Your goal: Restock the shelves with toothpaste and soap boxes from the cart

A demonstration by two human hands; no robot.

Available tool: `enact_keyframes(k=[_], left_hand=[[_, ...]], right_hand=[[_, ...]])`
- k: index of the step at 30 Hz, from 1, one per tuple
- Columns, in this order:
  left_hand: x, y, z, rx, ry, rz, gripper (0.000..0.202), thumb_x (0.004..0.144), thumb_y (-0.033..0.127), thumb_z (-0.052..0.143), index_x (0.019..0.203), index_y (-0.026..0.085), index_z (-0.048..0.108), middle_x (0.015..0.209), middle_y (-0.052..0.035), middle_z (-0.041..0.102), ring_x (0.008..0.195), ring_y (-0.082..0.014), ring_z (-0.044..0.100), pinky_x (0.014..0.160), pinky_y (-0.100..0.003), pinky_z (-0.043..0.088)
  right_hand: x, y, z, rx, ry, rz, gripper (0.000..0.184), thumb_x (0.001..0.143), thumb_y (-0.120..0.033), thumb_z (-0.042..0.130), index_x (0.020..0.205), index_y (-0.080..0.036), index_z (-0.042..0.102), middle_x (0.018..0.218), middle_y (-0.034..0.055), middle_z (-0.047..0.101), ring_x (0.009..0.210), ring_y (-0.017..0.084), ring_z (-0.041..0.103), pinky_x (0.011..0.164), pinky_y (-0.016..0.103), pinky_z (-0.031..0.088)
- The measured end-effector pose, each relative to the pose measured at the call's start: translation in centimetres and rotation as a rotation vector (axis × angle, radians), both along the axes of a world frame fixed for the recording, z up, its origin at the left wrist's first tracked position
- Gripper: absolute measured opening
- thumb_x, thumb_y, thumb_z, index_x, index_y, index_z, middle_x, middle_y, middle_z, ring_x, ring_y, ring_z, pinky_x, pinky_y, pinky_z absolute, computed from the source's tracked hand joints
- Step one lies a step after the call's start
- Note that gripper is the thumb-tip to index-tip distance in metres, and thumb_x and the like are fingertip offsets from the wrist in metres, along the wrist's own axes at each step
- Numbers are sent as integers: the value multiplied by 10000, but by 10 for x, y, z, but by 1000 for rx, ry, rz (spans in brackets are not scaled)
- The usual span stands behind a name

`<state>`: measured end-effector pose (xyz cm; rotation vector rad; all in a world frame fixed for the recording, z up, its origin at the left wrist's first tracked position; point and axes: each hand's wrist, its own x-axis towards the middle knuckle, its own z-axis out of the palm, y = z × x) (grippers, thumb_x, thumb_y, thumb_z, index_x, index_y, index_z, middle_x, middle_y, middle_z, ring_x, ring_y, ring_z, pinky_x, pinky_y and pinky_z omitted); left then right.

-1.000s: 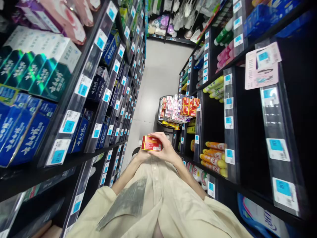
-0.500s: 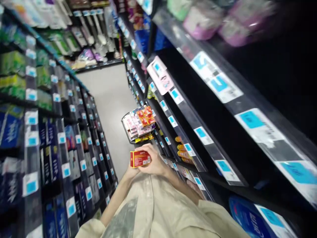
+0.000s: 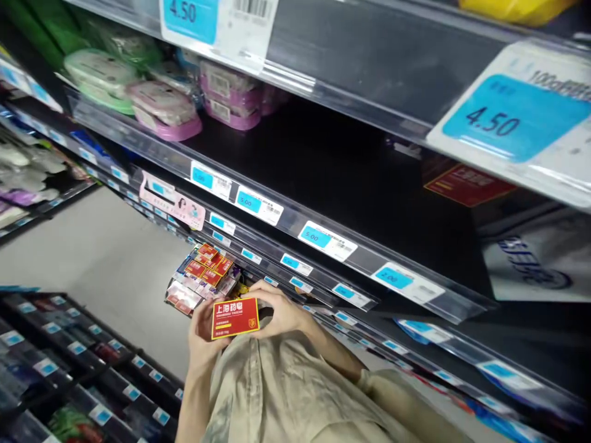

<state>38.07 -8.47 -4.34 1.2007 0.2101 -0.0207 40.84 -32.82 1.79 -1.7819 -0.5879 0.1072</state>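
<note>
A small red soap box [image 3: 235,318] with a yellow border and white lettering is held in front of my body, its printed front facing up toward me. My left hand [image 3: 203,329] grips its left side, with the fingers partly hidden behind the box. From the right, my right hand [image 3: 276,311] closes on the box's right edge between thumb and fingers. Just beyond my hands is a filled basket [image 3: 167,296], with several similar red soap boxes [image 3: 210,266] on top of pink and white packages.
Along my right runs a dark shelf [image 3: 323,160] with blue price labels. Pink and green lidded soap dishes [image 3: 164,111] stand on it, and another red box [image 3: 468,183] lies deeper in. A lower rack of goods [image 3: 92,369] is at left, beside grey floor [image 3: 101,246].
My view has swung right toward the shelf, which now fills much more of the picture. The soap box has been turned, so its large printed front shows instead of a narrower side.
</note>
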Motion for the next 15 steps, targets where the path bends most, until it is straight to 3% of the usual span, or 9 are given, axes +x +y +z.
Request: enact_keyframes(k=[3,9,15], left_hand=[[4,15,1,-41,30,-45,950,385,501,1057,1226,252,693,1233,-119,751,1114,-307,731,872,-357,648],[5,59,-2,-6,-69,-79,820,445,478,1052,1162,263,716,1205,-91,765,1109,-268,737,859,-299,647],[8,99,-5,95,-280,-349,679,557,328,1033,1151,265,712,1157,-85,782,1086,-282,767,898,-355,667]], right_hand=[[-6,13,-2,-26,2,-75,789,633,-458,991,1314,-222,671,1233,100,645,1108,247,675,976,361,554],[-29,55,-5,-62,-28,-217,822,624,-479,998,1333,-241,655,1171,71,660,1017,220,681,913,333,568],[-61,84,-17,-29,47,-274,842,640,-498,989,1355,-237,628,1274,105,670,1096,228,682,947,328,560]])
